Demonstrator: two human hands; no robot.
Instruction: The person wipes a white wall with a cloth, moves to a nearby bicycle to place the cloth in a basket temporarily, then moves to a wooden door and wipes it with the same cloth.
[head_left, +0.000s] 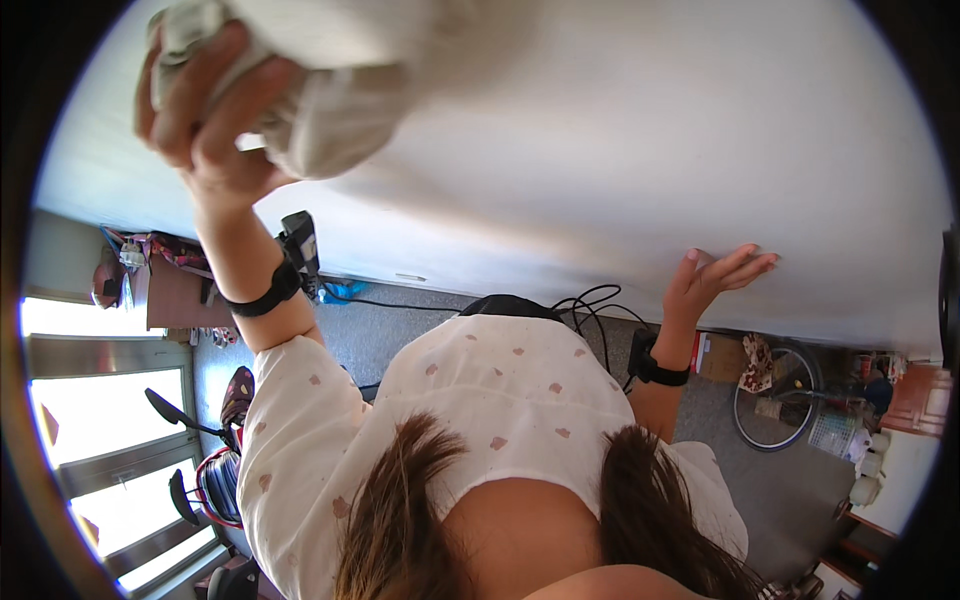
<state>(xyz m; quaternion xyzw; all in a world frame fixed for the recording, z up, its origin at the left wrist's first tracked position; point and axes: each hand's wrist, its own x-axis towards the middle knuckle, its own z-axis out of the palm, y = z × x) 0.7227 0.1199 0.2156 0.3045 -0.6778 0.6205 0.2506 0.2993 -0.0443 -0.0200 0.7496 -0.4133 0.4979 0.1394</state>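
At the upper left, my left hand (225, 112) grips a bunched pale beige cloth (337, 120). The cloth is blurred and lies up near a smooth white wall (637, 135) that fills the upper view. Part of it is cut off by the top edge of the picture. My right hand (709, 277) is at the right, thumb apart and fingers stretched out at the wall. It holds nothing, and whether the fingertips touch the surface I cannot tell. Black straps with small devices circle both of my forearms.
Black cables (596, 304) run over the grey floor (367, 330) near my waist. A bicycle wheel (776, 397), a cardboard box (720, 358) and a wire basket (832, 431) stand at the right. At the left are a wooden cabinet (178, 296), a vehicle's mirror (169, 405) and bright windows (112, 405).
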